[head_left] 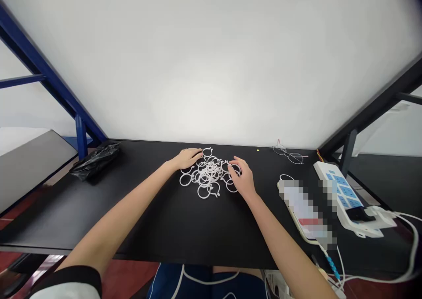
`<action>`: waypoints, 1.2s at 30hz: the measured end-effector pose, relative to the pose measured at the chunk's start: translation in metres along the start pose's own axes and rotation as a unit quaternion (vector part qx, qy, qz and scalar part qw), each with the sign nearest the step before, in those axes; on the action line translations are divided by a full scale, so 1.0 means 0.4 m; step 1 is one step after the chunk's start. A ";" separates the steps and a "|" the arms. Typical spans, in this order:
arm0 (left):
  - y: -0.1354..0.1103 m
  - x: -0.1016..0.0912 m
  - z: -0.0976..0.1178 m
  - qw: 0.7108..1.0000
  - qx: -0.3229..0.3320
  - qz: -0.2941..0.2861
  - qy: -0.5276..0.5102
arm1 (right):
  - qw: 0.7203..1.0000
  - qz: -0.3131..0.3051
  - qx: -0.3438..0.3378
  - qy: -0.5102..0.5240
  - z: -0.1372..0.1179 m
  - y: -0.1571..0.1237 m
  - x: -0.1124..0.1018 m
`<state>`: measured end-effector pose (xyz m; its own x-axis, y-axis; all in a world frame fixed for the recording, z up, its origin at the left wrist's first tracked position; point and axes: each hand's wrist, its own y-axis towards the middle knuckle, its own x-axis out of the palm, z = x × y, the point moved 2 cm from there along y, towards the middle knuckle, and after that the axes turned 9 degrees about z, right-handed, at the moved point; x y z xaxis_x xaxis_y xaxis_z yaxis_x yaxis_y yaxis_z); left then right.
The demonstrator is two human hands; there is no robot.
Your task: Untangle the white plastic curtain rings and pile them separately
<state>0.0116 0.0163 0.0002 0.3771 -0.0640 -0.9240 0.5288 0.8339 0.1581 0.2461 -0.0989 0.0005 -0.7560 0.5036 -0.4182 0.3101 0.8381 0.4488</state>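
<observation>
A loose heap of white rings [209, 174], each thin and round with small tabs at one spot, lies on the black table [138, 220]. Several overlap in the middle, while others are spread round the edge. My left hand [188, 158] rests at the heap's upper left, palm down, its fingers reaching over the outer rings. At the right side, my right hand [242, 176] lies over a few rings, with thumb and fingers apart and slightly bent. Neither hand visibly lifts a ring; the contact under the fingertips is partly hidden.
To the right lie a phone [301, 213] on a charging cable, a white power strip [343, 198] with cords, and eyeglasses [288, 154] near the wall. A crumpled black plastic bag [95, 160] sits at the far left. Metal frame bars slant up on both sides.
</observation>
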 end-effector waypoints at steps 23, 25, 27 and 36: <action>0.005 -0.034 0.040 0.965 0.141 0.004 0.220 | 0.999 0.025 -0.039 0.017 -0.013 -0.012 -0.004; 0.004 -0.041 0.044 0.964 0.145 0.014 0.223 | 0.999 0.026 -0.043 0.016 -0.010 -0.012 -0.004; -0.002 -0.055 0.051 0.964 0.142 0.031 0.221 | 0.998 0.031 -0.044 0.015 -0.008 -0.011 -0.005; -0.150 -0.071 0.145 0.969 0.171 0.159 0.077 | 0.998 0.042 -0.049 0.029 -0.020 -0.013 -0.007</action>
<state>0.0132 -0.0637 0.0370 0.4578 0.2707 -0.8468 0.6362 0.5656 0.5247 0.2419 -0.1065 0.0057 -0.7624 0.5556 -0.3318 0.3178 0.7681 0.5559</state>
